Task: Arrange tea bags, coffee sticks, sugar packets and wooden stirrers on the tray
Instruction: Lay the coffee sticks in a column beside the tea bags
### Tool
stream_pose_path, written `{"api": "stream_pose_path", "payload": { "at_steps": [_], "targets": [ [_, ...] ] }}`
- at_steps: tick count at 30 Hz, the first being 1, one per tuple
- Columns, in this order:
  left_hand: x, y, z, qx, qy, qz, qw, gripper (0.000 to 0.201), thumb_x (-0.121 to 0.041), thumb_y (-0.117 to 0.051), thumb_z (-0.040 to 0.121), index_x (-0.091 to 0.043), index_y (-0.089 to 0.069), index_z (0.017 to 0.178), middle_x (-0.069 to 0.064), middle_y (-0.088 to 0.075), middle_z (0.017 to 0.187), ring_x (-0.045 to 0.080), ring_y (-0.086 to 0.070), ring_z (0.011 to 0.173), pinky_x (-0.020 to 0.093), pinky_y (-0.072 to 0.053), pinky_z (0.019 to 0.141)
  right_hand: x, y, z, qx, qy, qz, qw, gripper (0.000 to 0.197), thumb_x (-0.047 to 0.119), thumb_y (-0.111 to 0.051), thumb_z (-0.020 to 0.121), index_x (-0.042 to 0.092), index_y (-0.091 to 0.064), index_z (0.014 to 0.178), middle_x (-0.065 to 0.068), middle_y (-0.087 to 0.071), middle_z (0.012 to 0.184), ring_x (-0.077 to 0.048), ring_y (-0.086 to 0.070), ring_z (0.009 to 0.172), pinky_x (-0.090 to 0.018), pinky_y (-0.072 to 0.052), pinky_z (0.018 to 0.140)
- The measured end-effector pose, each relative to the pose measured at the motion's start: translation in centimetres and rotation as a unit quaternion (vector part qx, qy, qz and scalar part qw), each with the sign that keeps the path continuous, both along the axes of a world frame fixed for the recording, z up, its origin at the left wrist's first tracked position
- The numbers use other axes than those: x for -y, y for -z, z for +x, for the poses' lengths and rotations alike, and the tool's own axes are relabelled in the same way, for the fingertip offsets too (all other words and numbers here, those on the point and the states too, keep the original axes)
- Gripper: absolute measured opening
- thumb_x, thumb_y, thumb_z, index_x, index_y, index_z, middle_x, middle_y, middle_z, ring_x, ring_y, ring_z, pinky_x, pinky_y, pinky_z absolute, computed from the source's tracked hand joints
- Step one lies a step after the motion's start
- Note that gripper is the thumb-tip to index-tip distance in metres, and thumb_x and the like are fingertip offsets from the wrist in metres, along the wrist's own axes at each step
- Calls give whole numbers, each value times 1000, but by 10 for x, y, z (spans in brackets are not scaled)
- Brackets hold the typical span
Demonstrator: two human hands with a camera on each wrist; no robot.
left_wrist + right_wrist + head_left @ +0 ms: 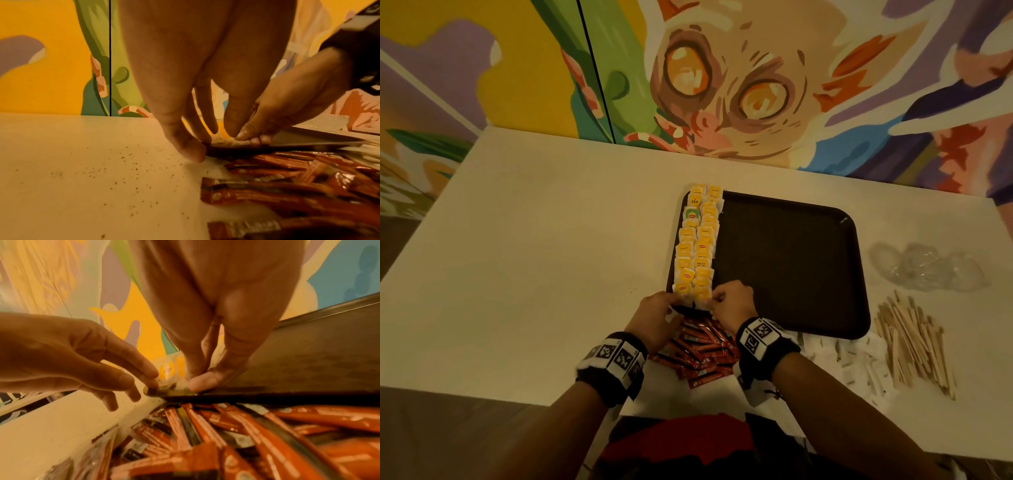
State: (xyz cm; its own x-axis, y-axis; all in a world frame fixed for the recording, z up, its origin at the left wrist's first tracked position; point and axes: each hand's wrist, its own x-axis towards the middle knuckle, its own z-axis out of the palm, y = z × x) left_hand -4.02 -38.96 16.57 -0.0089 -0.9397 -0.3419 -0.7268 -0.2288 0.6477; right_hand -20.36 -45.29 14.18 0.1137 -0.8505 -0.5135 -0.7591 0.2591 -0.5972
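Observation:
A dark brown tray [791, 267] lies on the white table. Two columns of yellow tea bags [697, 246] run along its left edge. Both hands meet at the near end of those columns, at the tray's front left corner. My left hand [674, 301] touches the nearest tea bag [170, 371] with straight fingertips [150, 381]. My right hand [714, 301] pinches the same end of the row between thumb and fingers [197, 382], against the tray's rim [226, 392]. Red coffee sticks [698, 349] lie heaped on the table under my wrists.
White sugar packets [852, 363] are scattered in front of the tray's right half. Beside them, wooden stirrers [914, 342] lie in a loose pile. Crumpled clear plastic [928, 267] sits right of the tray. Dark crumbs [123, 162] speckle the table left of the tray. A painted wall [722, 85] stands behind.

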Motion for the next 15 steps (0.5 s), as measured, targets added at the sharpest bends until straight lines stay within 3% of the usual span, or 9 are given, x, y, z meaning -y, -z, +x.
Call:
{"api": "stream_pose_path", "payload": {
  "at_steps": [6, 11, 15],
  "targets": [
    [-1, 8, 0, -16, 12, -8, 1000, 31, -17, -61, 91, -19, -63, 122, 3, -62, 123, 17, -58, 106, 21, -41, 89, -1, 11, 6, -18, 32, -22, 999, 28, 18, -76, 82, 34, -56, 72, -10, -65, 100, -22, -65, 85, -39, -59, 79],
    [-3, 12, 2, -24, 3, -15, 1000, 31, -19, -62, 91, -21, -64, 122, 2, -63, 122, 15, -59, 105, 22, -43, 91, 0, 8, 9, 5, 58, -17, 998, 26, 18, -79, 79, 28, -55, 80, -8, -66, 91, -26, -64, 92, -42, -58, 81],
    [-7, 8, -2, -27, -15, -8, 999, 30, -21, -62, 92, -21, -63, 122, 2, -63, 122, 15, -59, 105, 23, -44, 91, 3, 5, 6, 13, 52, 2, 999, 24, 22, -80, 78, 27, -57, 78, -10, -67, 95, -25, -69, 85, -40, -61, 76]
  ]
}}
